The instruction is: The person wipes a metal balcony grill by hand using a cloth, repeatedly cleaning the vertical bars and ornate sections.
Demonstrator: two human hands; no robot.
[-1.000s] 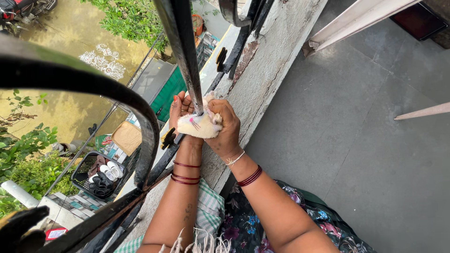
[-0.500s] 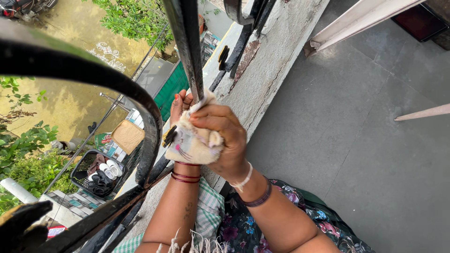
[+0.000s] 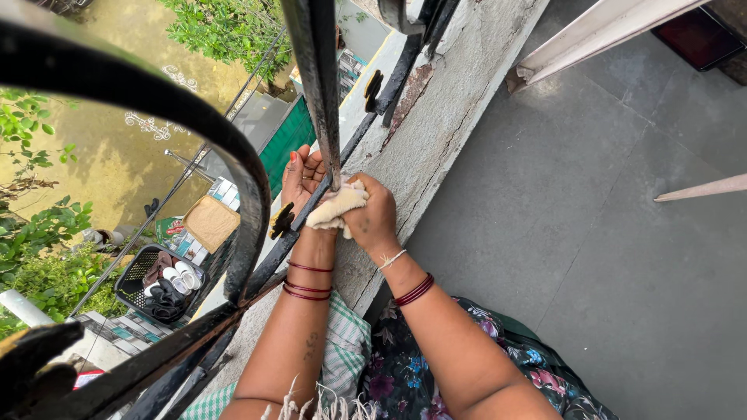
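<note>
Reaching forward from our lap, we close our right hand (image 3: 372,218) around a cream cloth (image 3: 336,208), pressing it to the foot of a black railing bar (image 3: 320,85) where it meets the concrete ledge (image 3: 436,117). Our left hand (image 3: 302,177) passes between the bars, palm open and fingers spread, just behind the cloth and holding nothing. Open grey floor (image 3: 591,233) lies to the right. Far below, a black crate (image 3: 134,274) holds white cups and dark items.
</note>
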